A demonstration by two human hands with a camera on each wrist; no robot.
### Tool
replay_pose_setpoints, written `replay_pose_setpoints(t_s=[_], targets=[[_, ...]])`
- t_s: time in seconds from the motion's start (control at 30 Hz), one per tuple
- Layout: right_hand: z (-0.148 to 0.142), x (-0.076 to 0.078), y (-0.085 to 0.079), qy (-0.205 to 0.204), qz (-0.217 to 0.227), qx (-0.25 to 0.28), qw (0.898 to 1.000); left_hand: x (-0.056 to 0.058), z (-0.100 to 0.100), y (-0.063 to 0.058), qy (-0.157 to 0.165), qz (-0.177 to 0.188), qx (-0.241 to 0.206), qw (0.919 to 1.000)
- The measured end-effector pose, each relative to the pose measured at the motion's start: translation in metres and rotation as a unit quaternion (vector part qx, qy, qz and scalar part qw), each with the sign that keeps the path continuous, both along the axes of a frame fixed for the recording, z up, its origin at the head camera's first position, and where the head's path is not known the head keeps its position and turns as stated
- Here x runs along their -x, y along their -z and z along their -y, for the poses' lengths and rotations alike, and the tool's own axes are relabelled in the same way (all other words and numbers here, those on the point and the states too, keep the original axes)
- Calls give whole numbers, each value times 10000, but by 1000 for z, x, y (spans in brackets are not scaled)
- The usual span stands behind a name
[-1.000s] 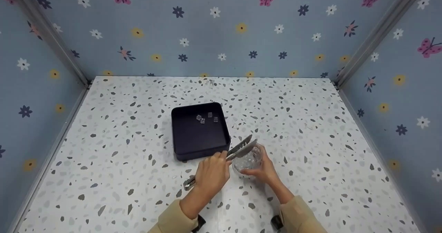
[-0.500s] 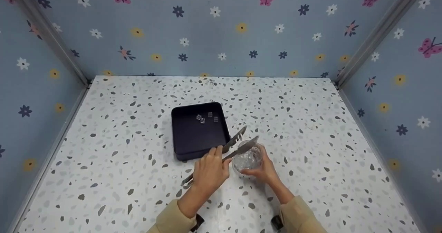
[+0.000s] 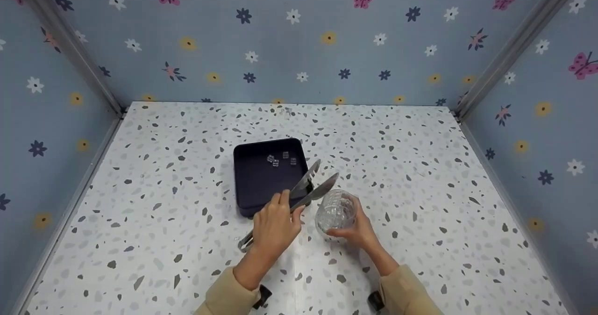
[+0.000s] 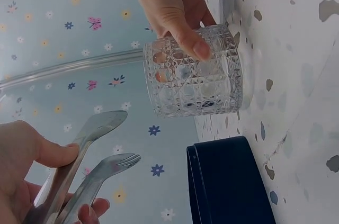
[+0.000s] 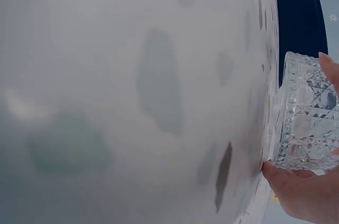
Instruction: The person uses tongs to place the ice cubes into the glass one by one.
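My left hand (image 3: pixel 274 226) grips a pair of metal tongs (image 4: pixel 79 176) round the middle, thumb on one arm and fingers on the other. The two tips, one a flat blade and the other fork-toothed, stand apart with nothing between them, over the tray's near right corner in the head view. My right hand (image 3: pixel 359 226) holds a cut-glass tumbler (image 4: pixel 193 73) from its right side, thumb in front. Four-sided and dark, the navy tray (image 3: pixel 261 193) lies left of the glass. Several small clear cubes (image 3: pixel 275 162) lie toward its back right.
White speckled tabletop (image 3: pixel 411 175) surrounds the tray and glass. A blue flower-patterned wall (image 3: pixel 280 34) rises behind it, with similar panels at both sides and grey posts in the corners.
My left hand has moved left and away from above the glass, carrying the tongs toward the tray, and the tips have spread wider. The right hand and glass stay put.
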State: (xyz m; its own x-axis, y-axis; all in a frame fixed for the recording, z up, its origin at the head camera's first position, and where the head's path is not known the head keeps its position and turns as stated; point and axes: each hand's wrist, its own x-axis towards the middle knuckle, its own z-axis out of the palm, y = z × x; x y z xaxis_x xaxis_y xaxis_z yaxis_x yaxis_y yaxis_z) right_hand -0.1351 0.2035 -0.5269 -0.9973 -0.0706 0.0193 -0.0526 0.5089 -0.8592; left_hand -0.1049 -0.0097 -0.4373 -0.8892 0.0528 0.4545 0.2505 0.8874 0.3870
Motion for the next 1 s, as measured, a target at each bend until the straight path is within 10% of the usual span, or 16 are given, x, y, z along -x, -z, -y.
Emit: replay_pose_setpoints(t_s=[1.0], targets=[[-1, 0, 2, 53, 118, 5, 9999, 31, 35, 12, -598, -20, 363, 9975]])
